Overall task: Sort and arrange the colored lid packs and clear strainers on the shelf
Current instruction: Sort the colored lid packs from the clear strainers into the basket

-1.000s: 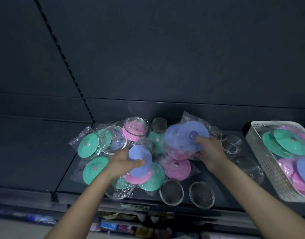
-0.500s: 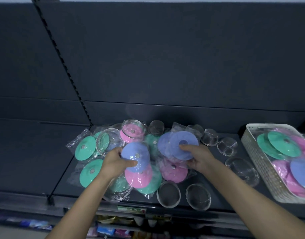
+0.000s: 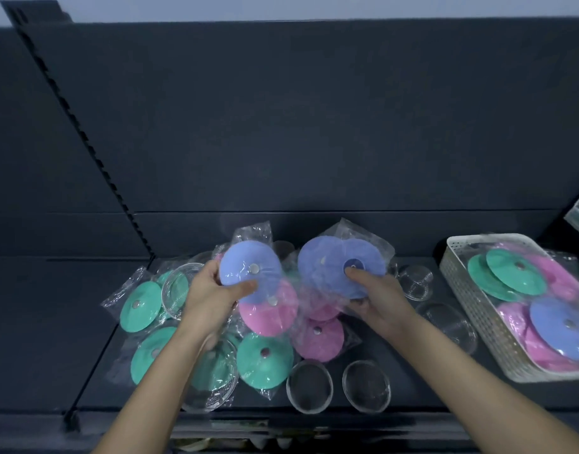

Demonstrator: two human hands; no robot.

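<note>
My left hand (image 3: 212,298) grips a plastic-wrapped pack with a blue lid over a pink lid (image 3: 248,273), lifted above the pile. My right hand (image 3: 376,298) holds a second wrapped pack of blue lids (image 3: 334,267), thumb on its centre knob. Below lie a pink lid pack (image 3: 320,339) and green lid packs (image 3: 265,358) (image 3: 139,306) on the dark shelf (image 3: 412,388). Clear strainers stand at the front edge (image 3: 309,386) (image 3: 366,385), and another (image 3: 416,281) sits behind my right hand.
A white perforated basket (image 3: 471,309) at the right holds green, pink and blue lid packs. Another clear strainer (image 3: 178,290) sits among the green packs at the left. A slotted upright (image 3: 84,142) divides the shelf bays; the left bay is bare.
Both hands have raised their blue lid packs up off the pile and held them apart. The view has dropped lower and closer to the shelf.
</note>
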